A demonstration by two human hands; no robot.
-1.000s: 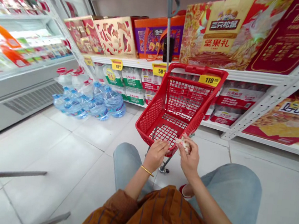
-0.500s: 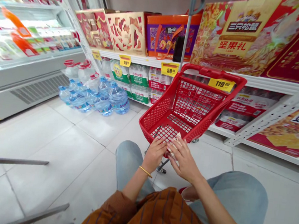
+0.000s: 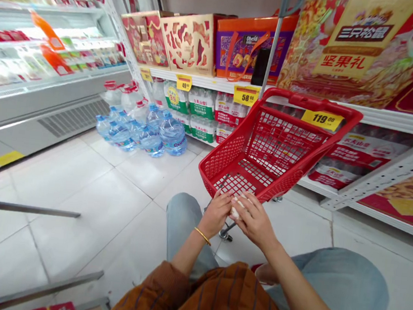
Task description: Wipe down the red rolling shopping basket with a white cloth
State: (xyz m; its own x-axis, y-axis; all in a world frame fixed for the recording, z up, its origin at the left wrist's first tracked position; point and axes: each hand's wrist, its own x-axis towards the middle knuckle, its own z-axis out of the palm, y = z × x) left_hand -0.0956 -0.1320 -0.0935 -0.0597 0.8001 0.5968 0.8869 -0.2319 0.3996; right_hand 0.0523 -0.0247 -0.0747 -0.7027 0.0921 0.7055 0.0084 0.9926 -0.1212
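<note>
Pale grey panels form the front of the refrigerated cabinet [image 3: 27,124] at far left. To its right, water bottles [image 3: 173,134] stand grouped beside the shelf unit [image 3: 207,82]. The left hand [image 3: 216,212], with a bracelet [image 3: 202,236] at the wrist, is positioned at the near edge of the red cart [image 3: 241,160]; its fingers are bent, and whether they grip anything cannot be determined. The white tissue [image 3: 236,209] is located between the hands, partly covered. The right hand [image 3: 256,220] clasps the tissue, fingers curled over it. At right, a gift box [image 3: 345,51] stands on the shelf unit.
</note>
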